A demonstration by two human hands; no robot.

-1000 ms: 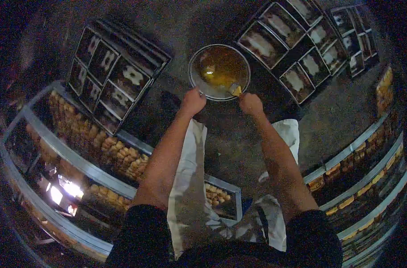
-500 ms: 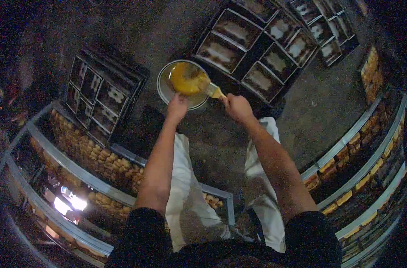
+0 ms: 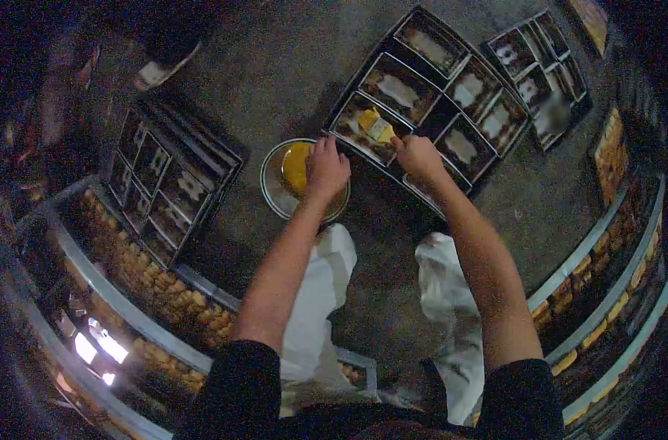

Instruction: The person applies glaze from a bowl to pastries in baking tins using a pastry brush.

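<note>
My right hand (image 3: 417, 155) is closed round the handle of a flat pastry brush (image 3: 379, 127). The brush's yellow-coated bristles lie in the nearest-left compartment of a dark baking pan (image 3: 352, 149), which is divided into several worn rectangular moulds. My left hand (image 3: 328, 169) reaches past the right side of a round metal bowl (image 3: 271, 192), its fingertips curled at the pan's near-left corner. Part of the bowl is hidden under that hand. Yellow liquid (image 3: 296, 167), which looks like egg wash or oil, lies in the bowl.
A stack of similar pans (image 3: 155, 165) stands at left, another pan (image 3: 521, 55) at upper right. Metal racks with baked goods (image 3: 158, 253) curve along both lower sides. What looks like a person's shoe (image 3: 154, 75) shows at upper left. The floor (image 3: 275, 73) is dim.
The brush has gone from the bowl to the pan, up and right, in my right hand. My left hand has left the bowl's near rim for the pan's corner. The view has shifted.
</note>
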